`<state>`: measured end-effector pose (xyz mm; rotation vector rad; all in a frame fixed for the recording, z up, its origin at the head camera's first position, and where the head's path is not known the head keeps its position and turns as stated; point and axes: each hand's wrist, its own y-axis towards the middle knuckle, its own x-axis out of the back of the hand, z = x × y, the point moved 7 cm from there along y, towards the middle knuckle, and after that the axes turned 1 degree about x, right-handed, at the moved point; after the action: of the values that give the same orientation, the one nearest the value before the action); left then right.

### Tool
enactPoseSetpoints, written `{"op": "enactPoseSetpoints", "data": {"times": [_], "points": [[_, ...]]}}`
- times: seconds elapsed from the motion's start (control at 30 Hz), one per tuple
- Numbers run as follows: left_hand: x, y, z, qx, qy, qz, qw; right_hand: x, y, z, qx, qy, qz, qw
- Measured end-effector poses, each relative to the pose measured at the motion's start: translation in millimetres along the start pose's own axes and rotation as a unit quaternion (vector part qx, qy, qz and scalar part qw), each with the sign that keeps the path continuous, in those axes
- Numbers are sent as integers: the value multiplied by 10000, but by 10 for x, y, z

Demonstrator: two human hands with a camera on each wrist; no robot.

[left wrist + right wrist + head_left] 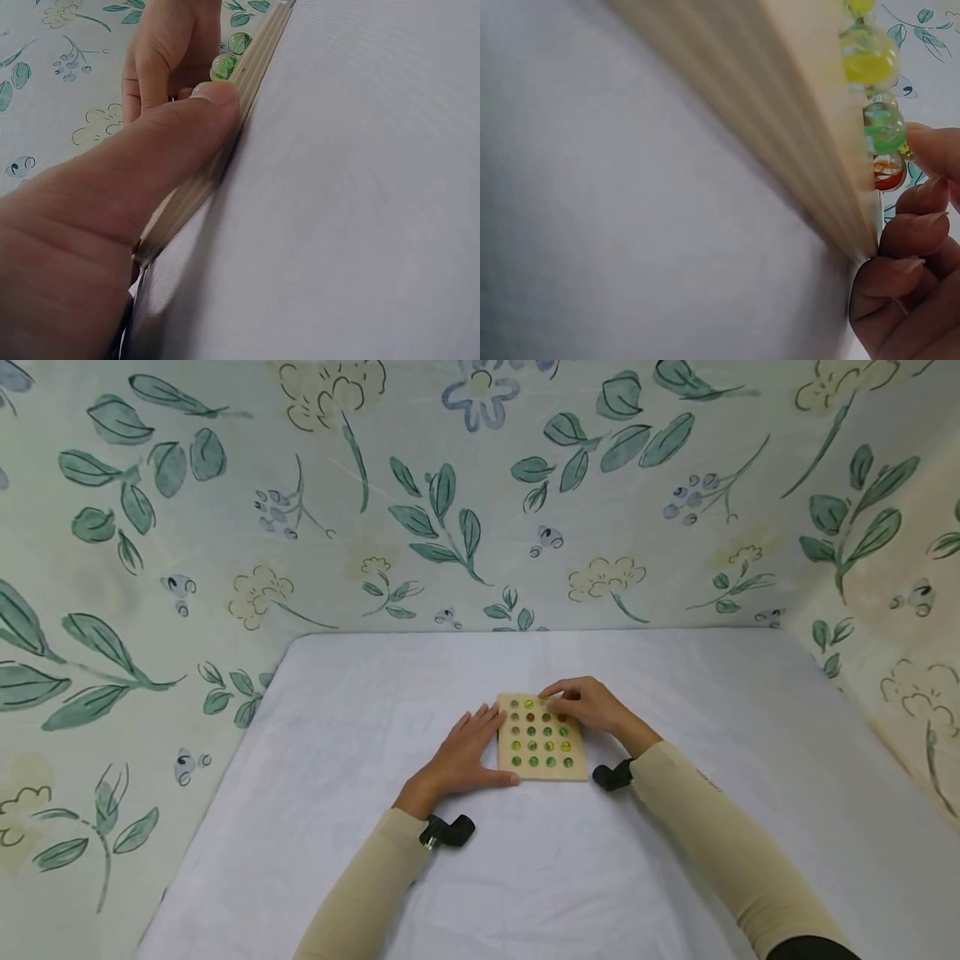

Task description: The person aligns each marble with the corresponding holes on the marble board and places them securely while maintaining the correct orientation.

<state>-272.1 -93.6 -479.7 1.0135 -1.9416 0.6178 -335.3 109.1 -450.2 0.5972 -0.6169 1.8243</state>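
A square light-wood board [506, 770] lies on the white cloth, with rows of glass marbles [532, 746] set in it. The marbles are green, yellow and reddish. My left hand [467, 753] rests against the board's left side, fingers straight, its thumb touching the near left corner. In the left wrist view that thumb [180, 127] lies along the board's edge. Above the board's far right part, my right hand [588, 703] pinches a small marble, largely hidden by the fingers. A yellow marble [907, 149] shows beside its fingertip in the right wrist view.
White cloth [360, 710] covers the table around the board. A leaf-and-flower patterned fabric [480, 510] stands behind and at both sides. Each wrist carries a small black camera [453, 832].
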Motion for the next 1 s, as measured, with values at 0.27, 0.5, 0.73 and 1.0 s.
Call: {"op": "enactPoseSetpoints", "data": {"times": [0.27, 0.5, 0.73, 1.0], "points": [[7, 7, -5, -64, 16, -62, 10000, -7, 14, 3, 26, -125, 10, 9999], [4, 9, -3, -79, 52, -91, 9999, -24, 16, 8, 55, -116, 77, 9999], [5, 2, -7, -65, 65, -56, 9999, -50, 23, -1, -8, -122, 117, 9999], [4, 1, -3, -65, 60, -53, 9999, -59, 8, 6, -62, -134, 87, 9999]]}}
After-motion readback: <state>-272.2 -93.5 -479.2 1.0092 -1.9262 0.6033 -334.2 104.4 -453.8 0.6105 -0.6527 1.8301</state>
